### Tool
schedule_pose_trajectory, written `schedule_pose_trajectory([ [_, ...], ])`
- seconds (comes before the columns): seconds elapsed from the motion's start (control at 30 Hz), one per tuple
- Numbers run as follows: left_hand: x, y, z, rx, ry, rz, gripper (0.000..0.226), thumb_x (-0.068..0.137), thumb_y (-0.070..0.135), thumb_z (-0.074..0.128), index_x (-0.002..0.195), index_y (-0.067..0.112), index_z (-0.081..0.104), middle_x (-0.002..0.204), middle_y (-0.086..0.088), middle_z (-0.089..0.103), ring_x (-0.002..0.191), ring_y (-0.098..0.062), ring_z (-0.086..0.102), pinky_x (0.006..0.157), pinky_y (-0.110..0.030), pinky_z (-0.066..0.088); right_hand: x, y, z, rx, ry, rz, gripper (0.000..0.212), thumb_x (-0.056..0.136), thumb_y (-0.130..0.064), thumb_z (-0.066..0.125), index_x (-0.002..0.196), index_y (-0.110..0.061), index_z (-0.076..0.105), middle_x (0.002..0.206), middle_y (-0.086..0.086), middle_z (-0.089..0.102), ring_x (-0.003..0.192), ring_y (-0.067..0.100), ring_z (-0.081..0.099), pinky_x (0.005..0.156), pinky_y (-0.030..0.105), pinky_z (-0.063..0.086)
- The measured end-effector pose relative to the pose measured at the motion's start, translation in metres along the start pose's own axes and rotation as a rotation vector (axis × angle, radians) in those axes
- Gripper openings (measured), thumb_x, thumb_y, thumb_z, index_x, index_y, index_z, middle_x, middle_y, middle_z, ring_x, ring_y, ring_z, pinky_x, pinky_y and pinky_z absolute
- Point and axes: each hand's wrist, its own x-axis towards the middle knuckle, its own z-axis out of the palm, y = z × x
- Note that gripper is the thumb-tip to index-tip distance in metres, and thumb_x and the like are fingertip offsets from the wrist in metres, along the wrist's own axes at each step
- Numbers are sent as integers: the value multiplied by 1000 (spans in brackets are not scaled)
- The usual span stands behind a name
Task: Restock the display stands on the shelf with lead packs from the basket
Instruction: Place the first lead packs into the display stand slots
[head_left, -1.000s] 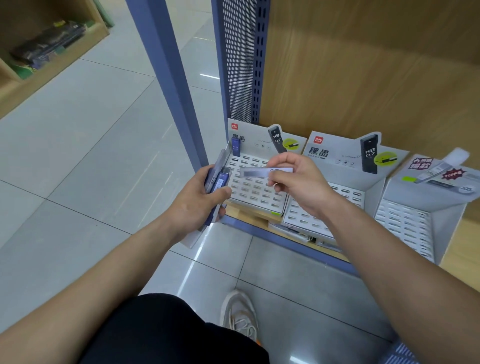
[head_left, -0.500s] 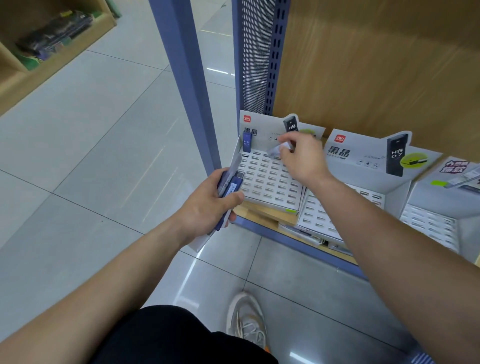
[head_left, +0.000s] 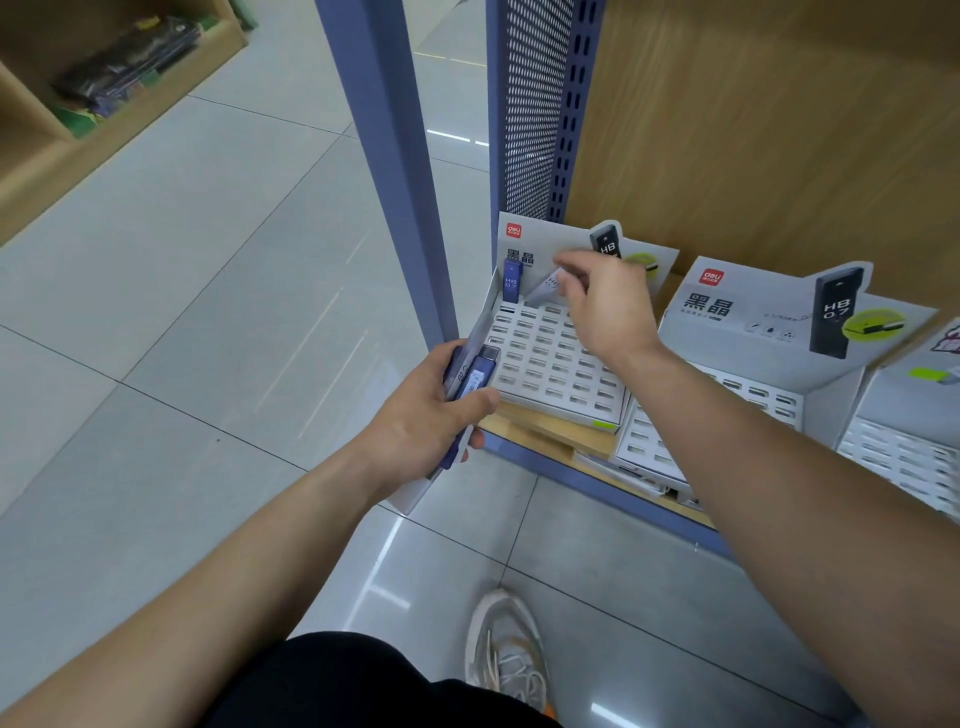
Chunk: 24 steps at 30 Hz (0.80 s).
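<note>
The right hand has advanced from above the slotted tray to the back row of the leftmost display stand; its fingers pinch a lead pack, tilted, lower end at a slot beside the one upright pack — insertion judged imminent. The left hand is closed on a spare bundle of packs, unchanged. Nearly all slots remain empty. Basket not in view. The blue upright crowds the left side; the neighbouring stand sits just beside.
</note>
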Motion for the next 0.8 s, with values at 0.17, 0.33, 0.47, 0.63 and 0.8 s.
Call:
schedule_pose_trajectory([
  [0.17, 1, 0, 0, -12, -4, -5, 38, 99, 24, 64, 132, 34, 46, 93, 11, 69, 61, -8, 63, 59, -28, 56, 2, 1, -4, -7, -31, -25, 27, 99, -15, 57, 123, -14, 69, 115, 3, 73, 105, 17, 67, 93, 33, 54],
  [0.33, 1, -1, 0, -19, -6, -5, 38, 99, 23, 64, 131, 34, 46, 94, 12, 69, 62, -8, 63, 60, -29, 57, 3, 1, -7, -16, -83, -41, 26, 99, -13, 58, 122, -13, 70, 116, 4, 72, 108, 18, 65, 96, 32, 51],
  [0.47, 1, -1, 0, -27, -8, -2, 35, 100, 23, 64, 128, 36, 47, 89, 16, 69, 62, -8, 62, 59, -27, 57, 2, 5, -5, -60, -105, -84, 22, 99, -10, 56, 115, -5, 70, 111, 15, 71, 105, 28, 65, 93, 42, 52],
  [0.63, 2, 0, 0, -26, -10, -1, 35, 100, 24, 64, 128, 35, 47, 87, 16, 69, 61, -8, 62, 59, -29, 56, 6, 1, 4, -74, -43, -123, 26, 99, -4, 54, 122, -1, 68, 112, 9, 61, 101, 19, 57, 86, 16, 39],
  [0.8, 3, -1, -1, -51, -8, -13, 35, 100, 22, 63, 127, 36, 46, 89, 15, 69, 61, -8, 63, 58, -26, 56, 13, -7, 11, -78, 62, -197, 12, 92, -5, 62, 99, -8, 71, 99, 8, 68, 91, 22, 61, 81, 36, 51],
])
